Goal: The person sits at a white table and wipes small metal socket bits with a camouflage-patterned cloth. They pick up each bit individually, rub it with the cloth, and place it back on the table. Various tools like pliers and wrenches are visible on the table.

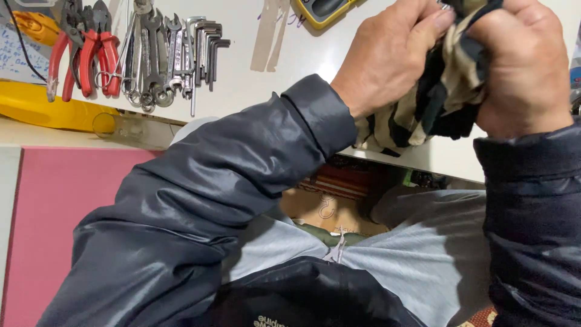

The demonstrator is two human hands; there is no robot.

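Left hand (387, 57) and right hand (523, 66) both clenched tight around a striped cloth (439, 100), bunched between them above the white table (290, 54); pliers (91, 51), wrenches (154, 57) further left.

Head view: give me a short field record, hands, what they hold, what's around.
left hand: closed on the striped cloth, thumb side up
right hand: closed on the same cloth from the other side
striped cloth: black and beige, bunched between both hands, loose end hanging over the table edge
white table: under the hands
pliers: red-handled, far left on the table
wrenches: metal, laid side by side beside the pliers
hex keys: next to the wrenches
sleeves: dark jacket
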